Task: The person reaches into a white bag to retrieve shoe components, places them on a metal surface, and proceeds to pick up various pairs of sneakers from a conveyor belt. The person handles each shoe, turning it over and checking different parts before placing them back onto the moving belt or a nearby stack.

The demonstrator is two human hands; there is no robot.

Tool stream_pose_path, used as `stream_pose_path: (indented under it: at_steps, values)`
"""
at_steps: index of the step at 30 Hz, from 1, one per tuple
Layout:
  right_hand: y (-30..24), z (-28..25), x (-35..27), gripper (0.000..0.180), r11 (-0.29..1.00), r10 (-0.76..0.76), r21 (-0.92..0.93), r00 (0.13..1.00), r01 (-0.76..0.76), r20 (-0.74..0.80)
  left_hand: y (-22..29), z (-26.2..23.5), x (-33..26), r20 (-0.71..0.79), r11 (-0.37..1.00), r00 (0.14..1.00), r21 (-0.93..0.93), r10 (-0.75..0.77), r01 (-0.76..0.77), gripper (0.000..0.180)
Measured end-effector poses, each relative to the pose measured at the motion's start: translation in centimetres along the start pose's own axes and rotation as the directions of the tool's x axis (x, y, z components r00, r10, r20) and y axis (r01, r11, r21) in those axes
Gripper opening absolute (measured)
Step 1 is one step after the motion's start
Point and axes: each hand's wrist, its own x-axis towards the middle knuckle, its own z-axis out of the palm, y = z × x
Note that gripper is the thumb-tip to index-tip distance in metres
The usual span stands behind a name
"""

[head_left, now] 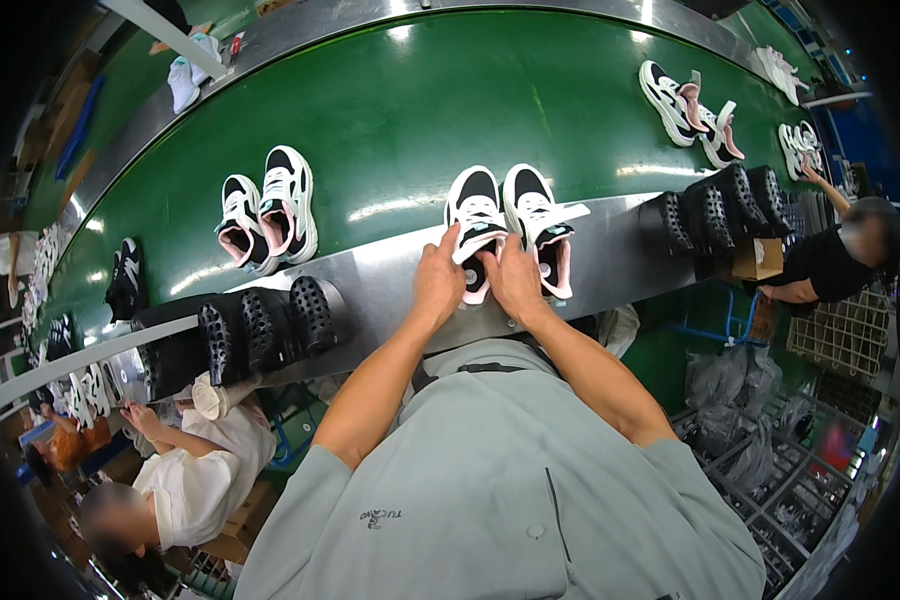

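A white and black sneaker (474, 197) with a pink lining stands in front of me, toe pointing away, at the near edge of the green belt. My left hand (438, 278) grips its collar on the left side. On the other side, my right hand (513, 279) is closed on the same sneaker near the tongue, thumb at the opening. Its matching sneaker (530, 197) stands close on the right, with a white strap sticking out sideways and its opening facing me. My right hand is beside that second shoe; whether they touch I cannot tell.
The green conveyor belt (390, 120) carries another sneaker pair (288, 200) to the left and one (675, 105) at the far right. Black perforated blocks (315, 315) stand on the metal ledge (380, 275) at both sides. Co-workers are at the left (200, 470) and right (830, 250).
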Motion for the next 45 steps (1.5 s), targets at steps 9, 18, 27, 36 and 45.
stream_pose_path:
  at_steps: [9,18,27,36,45]
  values:
    - [-1.5,-3.2,3.4,0.015,0.610,-0.791,-0.032,0.611,0.792,0.033,-1.3,-1.7,0.2,-0.076,0.996,0.996,-0.080,-0.036,0.030,0.050]
    - [-1.5,-1.0,3.2,0.032,0.746,-0.663,-0.021,0.740,0.665,-0.119,1.6,-2.6,-0.2,-0.223,0.968,0.942,0.050,0.249,-0.244,0.056]
    - [-0.4,-2.1,2.5,0.015,0.972,-0.123,0.177,0.976,0.156,-0.180,0.2,-1.8,0.8,-0.262,0.962,0.926,0.087,0.271,-0.257,0.028]
    - [-0.2,-2.5,2.7,0.019,0.948,-0.160,0.269,0.985,0.172,-0.065,4.1,-3.8,1.2,-0.065,0.715,0.752,0.373,0.656,-0.592,0.016]
    - [-0.7,-2.8,3.0,0.021,0.950,-0.146,0.280,0.989,0.139,0.003,3.0,-3.3,1.3,0.336,0.475,0.647,0.468,0.684,-0.745,0.015]
